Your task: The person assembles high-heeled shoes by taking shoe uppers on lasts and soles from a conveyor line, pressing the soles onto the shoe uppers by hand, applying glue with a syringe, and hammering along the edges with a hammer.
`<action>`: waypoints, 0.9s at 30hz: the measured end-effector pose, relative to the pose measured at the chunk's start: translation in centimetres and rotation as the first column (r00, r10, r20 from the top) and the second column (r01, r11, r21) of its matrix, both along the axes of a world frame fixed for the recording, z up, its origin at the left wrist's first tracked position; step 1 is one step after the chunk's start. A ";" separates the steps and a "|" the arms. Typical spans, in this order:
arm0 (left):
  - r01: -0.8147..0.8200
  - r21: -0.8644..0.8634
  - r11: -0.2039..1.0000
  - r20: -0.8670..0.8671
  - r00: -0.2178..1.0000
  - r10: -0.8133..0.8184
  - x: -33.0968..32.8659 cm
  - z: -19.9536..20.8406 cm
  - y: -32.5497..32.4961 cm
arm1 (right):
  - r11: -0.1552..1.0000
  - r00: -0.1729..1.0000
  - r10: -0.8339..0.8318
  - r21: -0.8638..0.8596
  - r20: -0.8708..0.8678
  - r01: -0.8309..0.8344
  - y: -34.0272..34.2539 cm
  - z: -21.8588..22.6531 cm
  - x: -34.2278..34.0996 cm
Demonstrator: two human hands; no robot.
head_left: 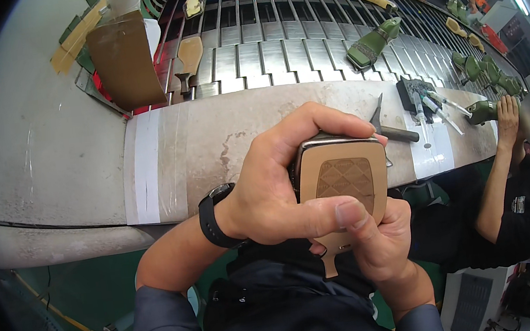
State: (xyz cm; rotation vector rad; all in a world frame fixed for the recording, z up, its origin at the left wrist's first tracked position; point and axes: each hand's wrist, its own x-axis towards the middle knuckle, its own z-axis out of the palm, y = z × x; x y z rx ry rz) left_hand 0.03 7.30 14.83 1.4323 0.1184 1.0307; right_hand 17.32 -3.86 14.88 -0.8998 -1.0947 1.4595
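Note:
In front of my body I hold a shoe [374, 163] with its sole turned up and its squarish toe pointing away from me. The sole is tan, with a darker patterned panel in its forepart, and narrows toward the end nearest me. My left hand [274, 187], a black watch on its wrist, wraps the left side and toe, its thumb lying across the sole. From the lower right, my right hand [383, 240] grips the narrow part, and its fingers are partly hidden beneath. Just beyond the shoe, a hammer [398, 133] with a dark handle lies on the worktable.
Syringes [431, 107] rest by a black block [412, 95] on the worktable [209, 132]. Behind runs a slatted metal conveyor [259, 58] carrying a green shoe last [375, 44] and a tan sole [189, 53]. A brown board [124, 64] stands left. At right, a co-worker's hand [507, 121] holds another green last.

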 end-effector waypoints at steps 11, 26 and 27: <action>0.014 -0.169 0.986 -0.020 1.000 -0.017 -0.3 1.1 -1.0 | 0.999 0.999 -0.033 -0.027 -0.005 0.033 -0.2 0.3 -0.3; -0.142 -0.256 0.956 -0.244 0.967 0.078 -2.0 4.9 -2.2 | 0.998 0.986 -0.050 -0.036 0.157 0.057 -0.9 0.0 -1.3; -0.139 -0.260 0.956 -0.246 0.966 0.073 -2.2 5.6 -2.3 | 0.997 0.986 -0.054 -0.041 0.155 0.061 -1.0 -0.3 -1.5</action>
